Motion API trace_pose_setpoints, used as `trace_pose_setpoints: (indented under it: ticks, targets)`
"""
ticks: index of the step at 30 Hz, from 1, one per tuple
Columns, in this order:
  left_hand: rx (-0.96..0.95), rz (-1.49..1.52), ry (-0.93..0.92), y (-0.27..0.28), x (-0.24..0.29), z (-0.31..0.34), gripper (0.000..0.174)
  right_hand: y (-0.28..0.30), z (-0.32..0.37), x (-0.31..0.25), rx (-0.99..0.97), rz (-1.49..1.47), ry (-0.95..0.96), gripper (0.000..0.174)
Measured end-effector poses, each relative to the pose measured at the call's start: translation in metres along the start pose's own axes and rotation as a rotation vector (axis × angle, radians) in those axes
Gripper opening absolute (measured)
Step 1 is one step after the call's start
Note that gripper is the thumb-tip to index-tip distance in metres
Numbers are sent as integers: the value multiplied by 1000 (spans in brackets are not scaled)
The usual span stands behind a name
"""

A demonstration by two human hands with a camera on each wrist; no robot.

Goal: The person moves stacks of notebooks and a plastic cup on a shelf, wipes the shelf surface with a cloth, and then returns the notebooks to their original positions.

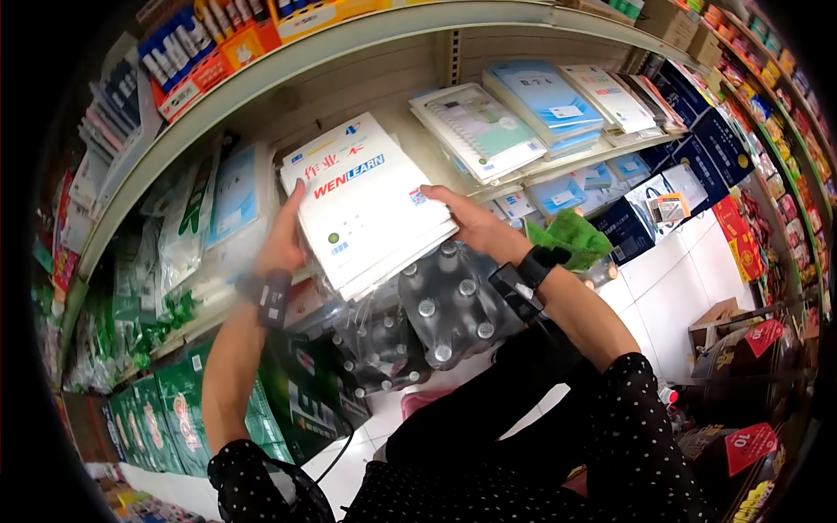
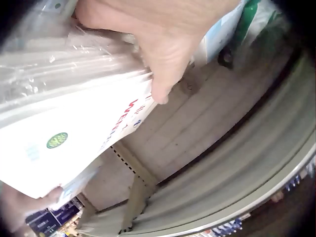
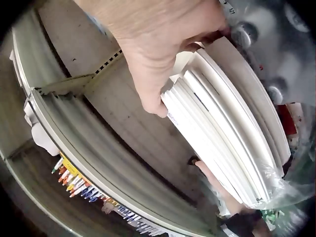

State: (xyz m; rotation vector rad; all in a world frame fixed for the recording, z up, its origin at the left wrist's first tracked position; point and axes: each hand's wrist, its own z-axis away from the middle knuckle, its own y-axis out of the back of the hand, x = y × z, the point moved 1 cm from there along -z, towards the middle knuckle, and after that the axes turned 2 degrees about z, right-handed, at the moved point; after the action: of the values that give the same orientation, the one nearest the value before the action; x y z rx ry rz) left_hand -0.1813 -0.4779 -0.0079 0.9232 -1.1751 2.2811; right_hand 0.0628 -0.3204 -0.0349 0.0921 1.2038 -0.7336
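A stack of white exercise books (image 1: 370,213) with red and blue WENLEARN lettering is held up between both hands in front of the shelf. My left hand (image 1: 284,234) grips its left edge, thumb at the side of the cover. On the opposite edge my right hand (image 1: 475,225) grips the stack, thumb near the printed square code. Seen from the right wrist, the page edges (image 3: 217,133) fan slightly apart, and clear plastic wrap (image 3: 276,187) hangs at the lower end. The left wrist view shows clear plastic (image 2: 54,69) along the stack's side, under the hand.
Farther right on the shelf lie a spiral notebook (image 1: 479,135) and blue exercise books (image 1: 545,96). Below the stack stand shrink-wrapped dark bottles (image 1: 453,301), with a green cloth (image 1: 571,240) to their right. An upper shelf edge (image 1: 349,44) with boxed pens arches overhead.
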Motion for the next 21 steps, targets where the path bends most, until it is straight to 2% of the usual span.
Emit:
trace_pose_setpoints:
  ticks: [2,6,10,11,14,15,18,21]
  targets:
    - [-3,-51,-38,7,0,-1,62,6,-12,12,-13,-64,41,63]
    - [70,-46,-55,6,0,-10,64,3,5,0,-24,-61,65,61]
    - [86,-32,-19,24,0,-28,56,4,-14,7,6,-61,5,58]
    - [67,-48,-76,27,-4,-30,58,3,-12,8,50,-54,17,57]
    - [-9,6,-59,38,-7,-39,54,8,-25,17,57,-5,45,58]
    - [10,44,-37,31,-9,-33,55,7,-21,15,98,45,38,60]
    - [-24,-80,-91,18,-15,-22,65,1,-12,10,72,19,119,78]
    - [-38,-184,-205,23,-20,-21,68,-7,-3,9,215,130,177,87]
